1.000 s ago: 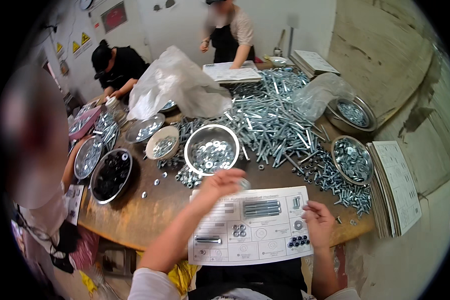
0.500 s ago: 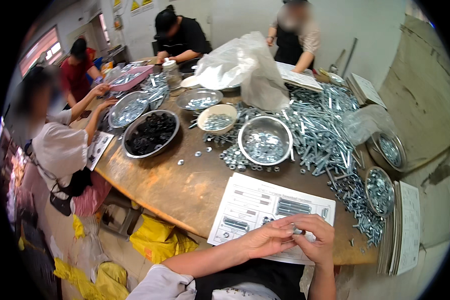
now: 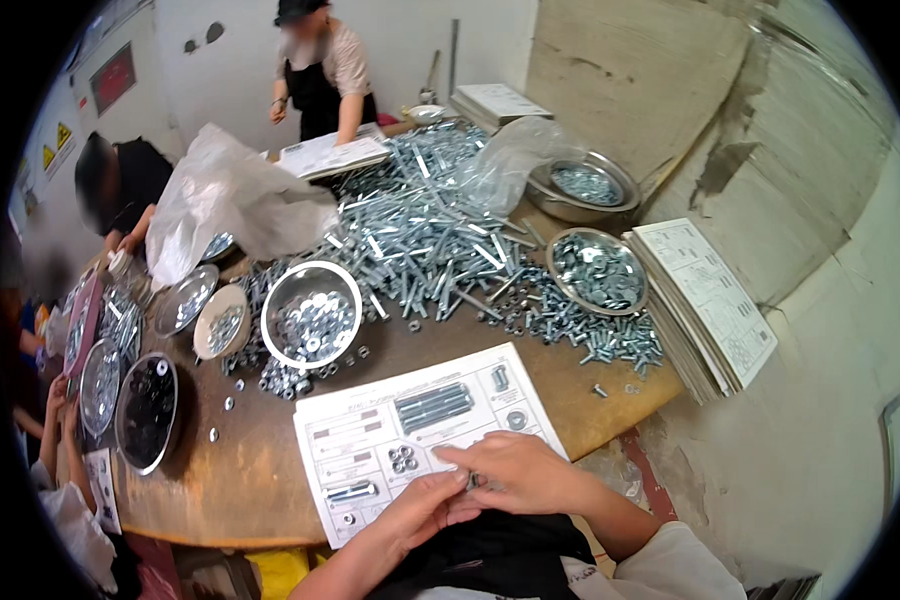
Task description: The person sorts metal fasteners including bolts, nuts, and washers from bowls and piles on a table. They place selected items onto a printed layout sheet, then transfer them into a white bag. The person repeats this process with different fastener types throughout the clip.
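Near the front edge of the brown round wooden desk (image 3: 270,470), my left hand (image 3: 425,505) and my right hand (image 3: 515,470) met over the white paper sheet with pictures of bolts (image 3: 410,430). My fingertips were pinched around something tiny between them; I could not tell what it was. I guessed it was a small metal part: hard, light and slippery, best held by its sides. The sheet was thin and bendy. Behind it stood a shiny steel bowl of nuts (image 3: 310,315) and a big heap of silver bolts (image 3: 430,230). Other people worked at the far side, by pale walls.
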`<state>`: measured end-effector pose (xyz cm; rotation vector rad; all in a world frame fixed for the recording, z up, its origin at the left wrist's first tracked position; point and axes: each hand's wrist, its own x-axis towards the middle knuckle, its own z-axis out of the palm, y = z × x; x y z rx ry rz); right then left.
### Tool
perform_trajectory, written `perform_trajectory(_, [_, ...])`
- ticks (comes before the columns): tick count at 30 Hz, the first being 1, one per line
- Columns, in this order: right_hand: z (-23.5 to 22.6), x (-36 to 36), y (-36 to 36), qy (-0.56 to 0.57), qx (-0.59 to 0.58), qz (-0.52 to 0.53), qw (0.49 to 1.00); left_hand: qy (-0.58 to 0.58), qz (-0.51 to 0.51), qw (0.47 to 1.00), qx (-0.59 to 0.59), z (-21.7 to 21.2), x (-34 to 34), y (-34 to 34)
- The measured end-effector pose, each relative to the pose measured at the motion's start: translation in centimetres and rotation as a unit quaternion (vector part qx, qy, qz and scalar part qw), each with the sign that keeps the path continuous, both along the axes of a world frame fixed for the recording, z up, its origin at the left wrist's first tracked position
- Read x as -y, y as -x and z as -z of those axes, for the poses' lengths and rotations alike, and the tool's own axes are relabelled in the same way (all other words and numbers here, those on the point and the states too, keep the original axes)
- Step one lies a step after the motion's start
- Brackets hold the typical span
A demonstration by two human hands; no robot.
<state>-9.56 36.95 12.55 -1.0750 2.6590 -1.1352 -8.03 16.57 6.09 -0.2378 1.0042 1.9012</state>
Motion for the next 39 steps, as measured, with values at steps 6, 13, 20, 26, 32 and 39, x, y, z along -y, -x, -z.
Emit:
perform_trajectory(6, [1.5,1.1,-0.5,0.115,-0.032,0.090,0.989,-0.023,-0.110,0.993,0.028,-0.7,-1.0,0.7])
perform_trajectory(13, [2.8,1.1,0.2,0.212,0.151,0.088,0.961,-0.042,-0.081,0.995,0.030,-1.8,-0.3,0.1])
perform_trajectory(20, [3.5,0.8,0.5,0.249,0.192,0.086,0.945,-0.057,-0.092,0.993,0.045,-1.5,-0.4,0.2])
perform_trajectory(26, [4.0,0.8,0.2,0.314,0.261,0.085,0.909,-0.094,-0.096,0.990,0.050,-1.1,-0.1,-0.4])
perform_trajectory(32, [3.7,1.0,-0.1,0.202,0.190,0.089,0.957,-0.093,-0.097,0.990,0.040,-0.3,-0.1,-1.1])
perform_trajectory(39, [4.5,1.0,0.0,0.247,0.240,0.076,0.936,-0.077,-0.070,0.994,0.023,-0.1,0.3,-1.2])
